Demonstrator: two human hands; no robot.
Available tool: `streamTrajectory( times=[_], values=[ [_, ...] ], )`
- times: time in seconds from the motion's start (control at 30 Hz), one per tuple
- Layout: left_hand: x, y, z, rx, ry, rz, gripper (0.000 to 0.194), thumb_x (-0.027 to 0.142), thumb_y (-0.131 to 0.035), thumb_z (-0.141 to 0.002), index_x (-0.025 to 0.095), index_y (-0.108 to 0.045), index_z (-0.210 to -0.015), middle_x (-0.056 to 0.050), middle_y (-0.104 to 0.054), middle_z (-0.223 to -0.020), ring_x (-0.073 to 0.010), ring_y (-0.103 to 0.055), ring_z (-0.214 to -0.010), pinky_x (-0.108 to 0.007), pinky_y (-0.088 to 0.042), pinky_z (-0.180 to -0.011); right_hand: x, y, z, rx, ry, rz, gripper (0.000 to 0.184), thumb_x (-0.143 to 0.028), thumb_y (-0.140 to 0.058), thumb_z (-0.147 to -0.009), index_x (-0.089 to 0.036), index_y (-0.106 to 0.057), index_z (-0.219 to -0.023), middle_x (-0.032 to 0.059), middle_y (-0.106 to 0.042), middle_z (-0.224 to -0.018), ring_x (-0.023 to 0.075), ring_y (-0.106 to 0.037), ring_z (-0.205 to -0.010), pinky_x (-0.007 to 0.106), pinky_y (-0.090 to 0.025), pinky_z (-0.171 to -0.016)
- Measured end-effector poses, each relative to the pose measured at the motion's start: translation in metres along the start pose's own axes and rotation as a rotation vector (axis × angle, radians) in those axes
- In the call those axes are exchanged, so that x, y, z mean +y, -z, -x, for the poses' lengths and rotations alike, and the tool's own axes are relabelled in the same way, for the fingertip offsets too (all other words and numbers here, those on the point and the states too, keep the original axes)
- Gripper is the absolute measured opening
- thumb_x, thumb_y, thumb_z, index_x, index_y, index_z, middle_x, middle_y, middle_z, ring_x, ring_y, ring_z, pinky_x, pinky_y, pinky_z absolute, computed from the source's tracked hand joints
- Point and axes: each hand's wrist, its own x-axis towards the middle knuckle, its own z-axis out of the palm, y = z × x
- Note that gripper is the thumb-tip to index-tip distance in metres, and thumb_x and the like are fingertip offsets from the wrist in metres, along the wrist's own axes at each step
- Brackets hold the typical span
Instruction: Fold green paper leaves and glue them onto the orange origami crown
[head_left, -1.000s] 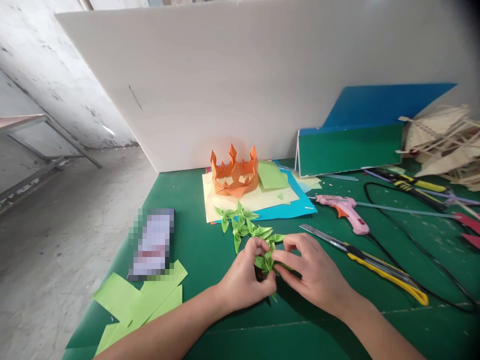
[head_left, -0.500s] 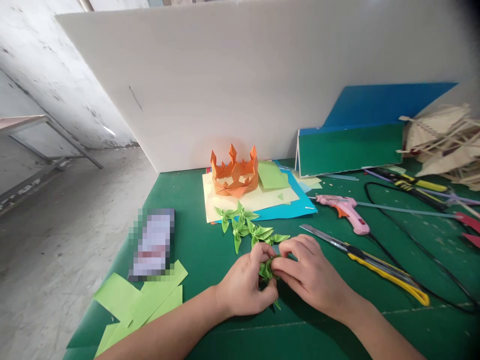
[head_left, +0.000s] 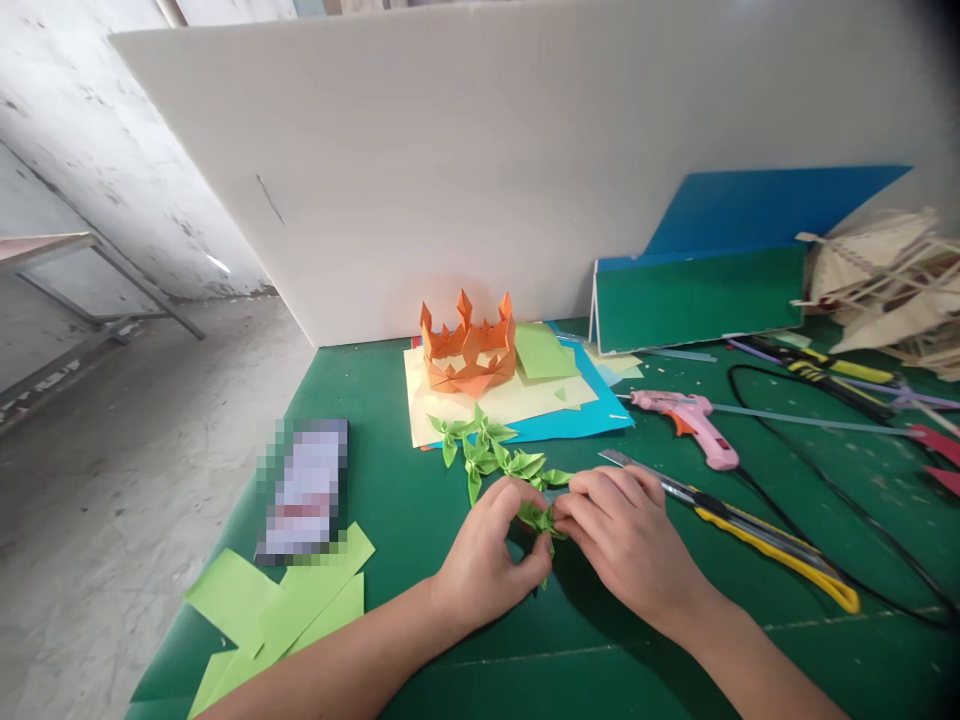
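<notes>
Between my two hands is a green origami flower (head_left: 537, 519) with pointed petals, partly covered by fingers. My left hand (head_left: 491, 555) grips it from the left, thumb below and fingers above. From the right, my right hand (head_left: 619, 540) pinches a petal with thumb and fingertips. Just beyond lie several finished green paper flowers (head_left: 480, 458) in a loose cluster on the green table. An orange paper crown (head_left: 470, 350) stands behind them on a cream sheet (head_left: 442, 415).
Left are a pixelated phone (head_left: 306, 490) and green paper pieces (head_left: 277, 610). Right lie a yellow utility knife (head_left: 780, 550), a pink glue gun (head_left: 697, 425) with a black cord, and pliers (head_left: 840, 385). A white board (head_left: 450, 170) stands behind.
Both hands have shifted slightly; my right hand has moved a little to the right, and more of the green flower shows between the fingers. The other things stay put.
</notes>
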Motion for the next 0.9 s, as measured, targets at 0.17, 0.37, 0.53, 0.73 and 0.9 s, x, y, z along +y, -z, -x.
streamTrajectory(
  times=[0.17,0.37,0.53,0.73,0.9],
  values=[
    [0.0,0.0,-0.001,-0.005,0.053,0.071,0.02,0.008,-0.057,-0.075,0.02,-0.056,-0.091,-0.003,-0.06,-0.091,-0.0152,-0.059,-0.084,-0.027,-0.05,-0.075,-0.004,0.004,-0.002,-0.012,-0.026,-0.022,0.018,-0.02,-0.047,-0.094,-0.021,-0.061,-0.082,0.0025,-0.059,-0.086,0.0176,-0.051,-0.09,0.036,-0.028,-0.084],
    [0.003,-0.001,0.0,-0.008,0.129,0.09,0.016,0.01,-0.057,-0.075,0.018,-0.059,-0.088,-0.003,-0.061,-0.088,-0.0145,-0.06,-0.08,-0.025,-0.051,-0.071,-0.01,0.005,-0.002,-0.017,-0.056,-0.07,0.018,-0.019,-0.046,-0.091,-0.02,-0.06,-0.08,0.0029,-0.058,-0.085,0.0177,-0.049,-0.088,0.037,-0.028,-0.085],
    [0.005,0.001,-0.001,-0.037,0.167,0.103,0.014,0.011,-0.058,-0.074,0.017,-0.06,-0.086,-0.003,-0.062,-0.085,-0.0129,-0.059,-0.075,-0.023,-0.051,-0.067,-0.014,0.007,-0.003,0.005,-0.067,-0.116,0.015,-0.019,-0.049,-0.088,-0.02,-0.059,-0.078,0.0028,-0.057,-0.084,0.0181,-0.049,-0.089,0.038,-0.028,-0.087],
    [0.005,0.002,0.0,-0.049,0.208,0.111,0.012,0.014,-0.06,-0.072,0.017,-0.06,-0.083,-0.001,-0.062,-0.079,-0.0111,-0.057,-0.067,-0.021,-0.049,-0.061,-0.013,0.007,-0.002,0.004,-0.073,-0.123,0.015,-0.02,-0.05,-0.089,-0.021,-0.06,-0.078,0.0026,-0.058,-0.084,0.0185,-0.05,-0.091,0.039,-0.028,-0.088],
    [0.002,0.0,-0.001,-0.032,0.276,0.152,0.009,0.015,-0.062,-0.07,0.016,-0.061,-0.08,0.0,-0.063,-0.073,-0.0096,-0.054,-0.059,-0.02,-0.046,-0.057,-0.007,0.014,-0.004,-0.064,-0.078,-0.134,0.014,-0.024,-0.051,-0.09,-0.024,-0.062,-0.082,0.0032,-0.06,-0.092,0.0199,-0.051,-0.097,0.041,-0.028,-0.09]
  ],
)
